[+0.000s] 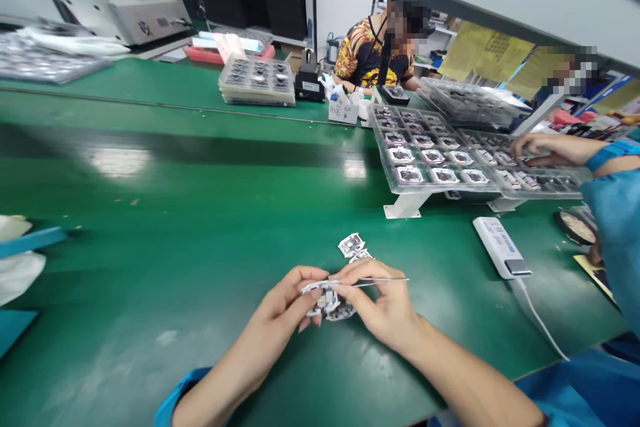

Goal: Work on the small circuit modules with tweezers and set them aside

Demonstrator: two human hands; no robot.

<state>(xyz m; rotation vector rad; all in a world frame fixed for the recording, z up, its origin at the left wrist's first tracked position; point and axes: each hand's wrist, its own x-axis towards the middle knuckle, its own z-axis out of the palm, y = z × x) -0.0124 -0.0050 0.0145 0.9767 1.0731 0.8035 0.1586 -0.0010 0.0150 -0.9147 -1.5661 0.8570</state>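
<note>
My left hand (287, 303) has its fingers and thumb closed on a small electronic assembly (327, 300) with a white frame and a circuit board inside. From the other side, my right hand (383, 300) pinches slim metal tweezers (395, 279), whose joined end sticks out to the right. The tweezers' tips lie close to the assembly's upper edge; whether they touch it is hidden by my fingers. Just beyond my hands a white-framed electronic part (351, 245) lies on the green bench, beside another one (362, 256) partly covered by my right hand.
Clear compartment trays (407, 188) of similar parts stand raised on white brackets (407, 205). A co-worker's hand (543, 148) reaches over them. A white device (500, 247) with a cable lies at right. Stacked trays (257, 83) and a small labelled box (343, 111) stand at the back.
</note>
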